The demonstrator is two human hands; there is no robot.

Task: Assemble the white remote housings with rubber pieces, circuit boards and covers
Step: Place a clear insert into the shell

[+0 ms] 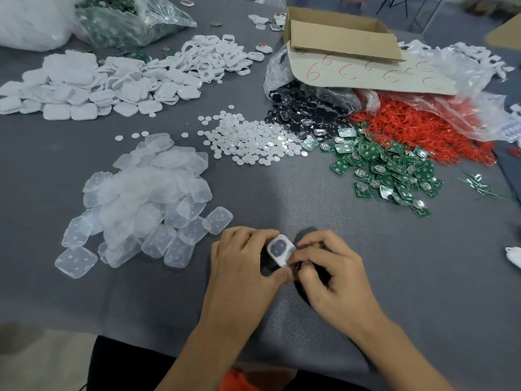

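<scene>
A white remote housing (pixel 280 250) with a dark oval opening is held just above the grey table near the front edge. My left hand (pixel 242 263) grips its left side, fingers curled over the top and thumb under the lower corner. My right hand (pixel 327 266) pinches the housing's lower right edge, where a small dark and red piece shows between the fingertips. Parts lie in piles farther back: translucent covers (pixel 146 204), white discs (pixel 248 139), green circuit boards (pixel 389 170), red rubber pieces (pixel 423 128), dark round pieces (pixel 304 111) and white housings (pixel 93 86).
An open cardboard box (pixel 344 35) lies tipped over plastic bags at the back right. A bag of green boards (pixel 127 21) sits at the back left. Loose metal pins (pixel 479 184) lie at the right. A white object (pixel 514 256) pokes in at the right edge.
</scene>
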